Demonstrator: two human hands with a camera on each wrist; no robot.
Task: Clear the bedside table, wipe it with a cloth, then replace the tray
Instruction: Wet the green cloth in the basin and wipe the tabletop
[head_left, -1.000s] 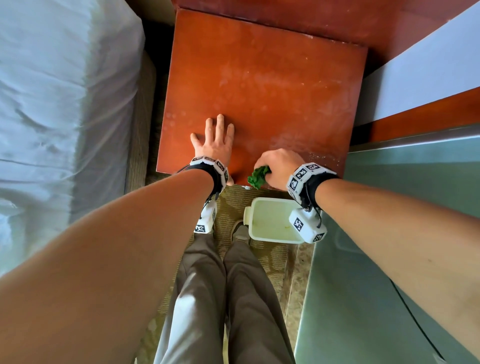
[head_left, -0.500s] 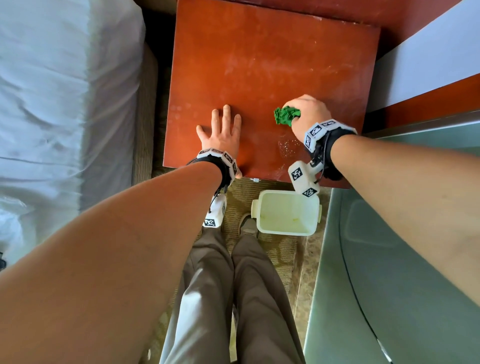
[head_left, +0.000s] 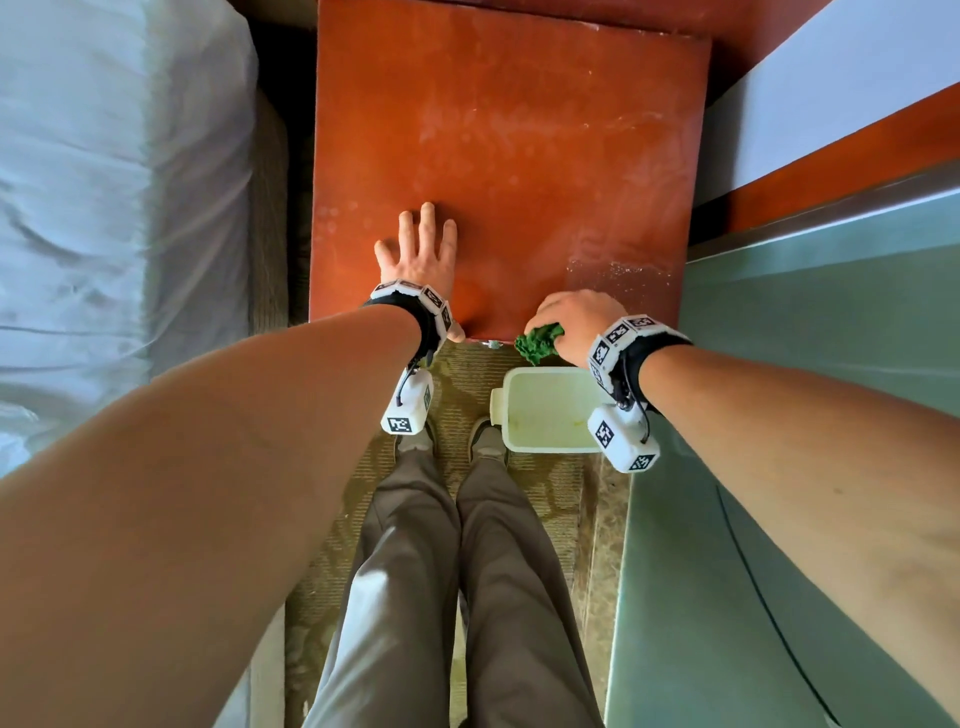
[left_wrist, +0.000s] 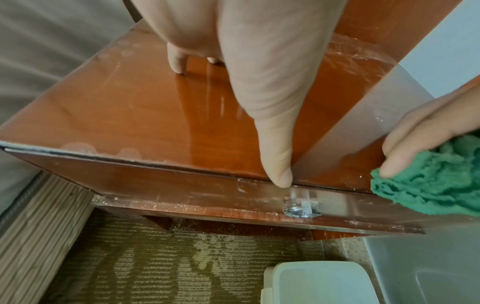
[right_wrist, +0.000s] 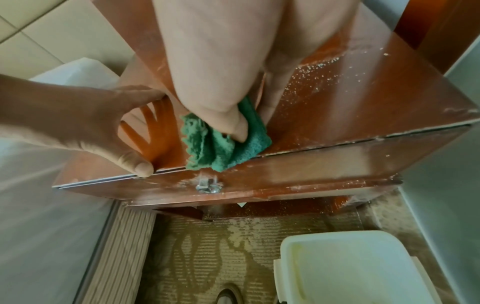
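Observation:
The reddish wooden bedside table (head_left: 509, 156) fills the upper middle of the head view, its top bare and streaked. My left hand (head_left: 418, 254) rests flat on its near left part, fingers straight, thumb (left_wrist: 278, 164) at the front edge. My right hand (head_left: 569, 319) grips a crumpled green cloth (head_left: 537, 345) and presses it on the table's front edge, right of centre. The cloth (right_wrist: 226, 142) hangs slightly over that edge. The pale tray (head_left: 550, 408) sits on the carpet below the table front, near my feet.
A bed with white sheets (head_left: 114, 208) lies along the left. A greenish glass-topped surface (head_left: 831, 364) runs along the right. Crumbs (right_wrist: 311, 80) speckle the table's right front part. A metal drawer knob (left_wrist: 298, 211) sticks out below the front edge.
My right hand has pulled the cloth from the table's middle right back to the front edge. The left hand stays flat on the table.

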